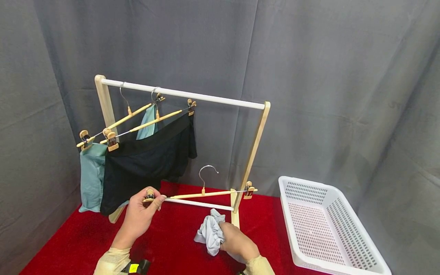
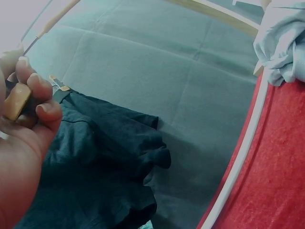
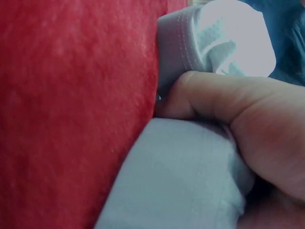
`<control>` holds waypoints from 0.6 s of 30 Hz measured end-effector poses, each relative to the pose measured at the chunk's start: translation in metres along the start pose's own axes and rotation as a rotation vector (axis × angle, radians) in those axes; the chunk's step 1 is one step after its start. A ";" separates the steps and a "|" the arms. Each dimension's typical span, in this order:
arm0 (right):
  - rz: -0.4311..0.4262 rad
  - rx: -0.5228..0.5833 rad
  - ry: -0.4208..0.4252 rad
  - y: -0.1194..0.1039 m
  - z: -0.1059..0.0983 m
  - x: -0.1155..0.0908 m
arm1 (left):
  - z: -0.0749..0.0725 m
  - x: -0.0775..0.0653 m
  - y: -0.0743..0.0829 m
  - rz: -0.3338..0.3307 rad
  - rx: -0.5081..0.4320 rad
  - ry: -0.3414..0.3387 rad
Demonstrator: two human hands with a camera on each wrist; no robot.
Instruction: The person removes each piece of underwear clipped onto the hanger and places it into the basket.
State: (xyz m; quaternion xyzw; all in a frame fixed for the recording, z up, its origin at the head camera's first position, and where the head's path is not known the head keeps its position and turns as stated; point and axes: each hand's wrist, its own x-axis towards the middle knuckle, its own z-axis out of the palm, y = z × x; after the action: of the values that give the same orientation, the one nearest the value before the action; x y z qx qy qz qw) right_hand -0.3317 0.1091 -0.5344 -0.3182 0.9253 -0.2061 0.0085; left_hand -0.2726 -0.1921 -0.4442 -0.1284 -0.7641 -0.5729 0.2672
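Observation:
My left hand (image 1: 139, 215) pinches one end of a clip hanger (image 1: 203, 194), with a wooden clip (image 1: 149, 195) by the fingers. The hanger's hook points up, and a second clip (image 1: 249, 191) sits at its far end with no cloth in it. In the left wrist view the fingers curl about the clip (image 2: 17, 101). Lower right, my right hand (image 1: 237, 240) grips a crumpled light grey garment (image 1: 210, 233) above the red cloth. The right wrist view shows the thumb pressing into the grey fabric (image 3: 167, 176), where stitched hems show.
A wooden rack with a white top rail (image 1: 185, 94) stands behind my hands. From it hang black shorts (image 1: 148, 152) and a light blue garment (image 1: 92, 177), each on a clip hanger. To the right, a white perforated basket (image 1: 287, 214) rests on the red cloth (image 1: 172, 244).

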 end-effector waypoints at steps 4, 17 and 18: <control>0.040 0.013 -0.021 -0.004 0.000 -0.002 | -0.001 0.001 0.000 0.010 -0.007 0.003; -0.111 0.105 -0.043 -0.001 -0.005 -0.004 | -0.003 0.001 -0.002 0.044 -0.003 -0.021; -0.114 0.107 -0.038 0.000 -0.006 -0.004 | -0.003 0.002 -0.002 0.050 0.000 -0.024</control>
State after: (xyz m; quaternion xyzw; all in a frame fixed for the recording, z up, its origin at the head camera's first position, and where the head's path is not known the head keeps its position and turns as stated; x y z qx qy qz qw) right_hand -0.3295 0.1134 -0.5289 -0.3732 0.8930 -0.2496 0.0313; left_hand -0.2744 -0.1959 -0.4446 -0.1541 -0.7637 -0.5647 0.2724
